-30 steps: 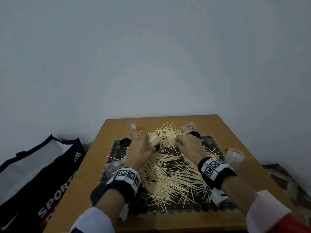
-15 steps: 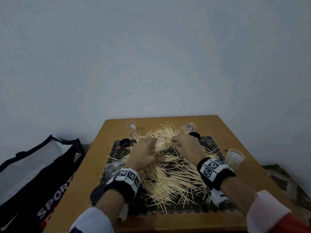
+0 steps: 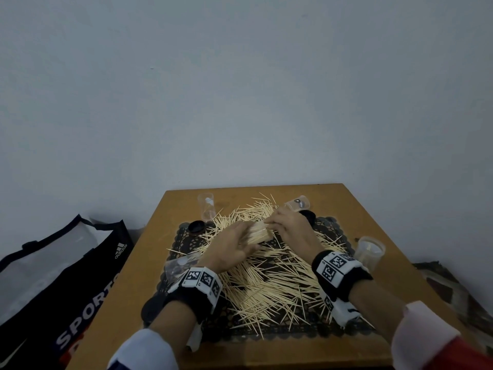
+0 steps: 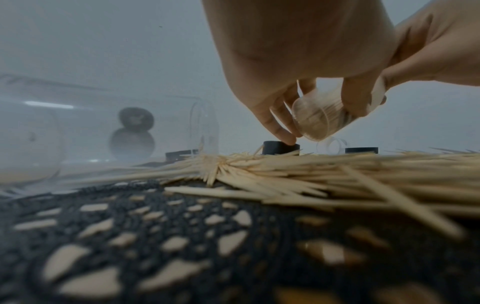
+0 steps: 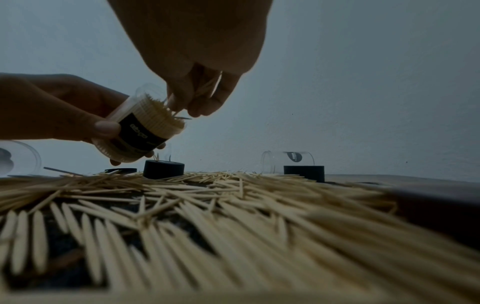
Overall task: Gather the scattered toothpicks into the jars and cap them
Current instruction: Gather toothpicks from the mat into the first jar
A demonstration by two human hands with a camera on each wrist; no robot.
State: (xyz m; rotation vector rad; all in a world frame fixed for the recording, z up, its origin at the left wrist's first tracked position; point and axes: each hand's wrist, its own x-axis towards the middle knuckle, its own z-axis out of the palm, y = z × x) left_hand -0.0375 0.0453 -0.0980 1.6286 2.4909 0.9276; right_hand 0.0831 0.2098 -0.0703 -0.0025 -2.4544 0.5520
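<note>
Since a second ago the left hand (image 3: 231,247) has lifted its gripped toothpick jar (image 5: 145,127); the right hand (image 3: 289,227) pinches toothpicks (image 5: 207,86) at its mouth. The bag (image 3: 66,276) reads "adidas".

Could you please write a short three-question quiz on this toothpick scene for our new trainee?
1. True or false: the jar in the left hand is already capped.
2. Which hand feeds toothpicks into that jar's mouth? A) the right hand B) the left hand
3. Fill in: the loose toothpicks lie mostly on a dark lace ____ on the wooden table.

Key
1. False: its mouth is open, tilted toward the right hand, and packed with toothpicks.
2. A
3. mat
</note>
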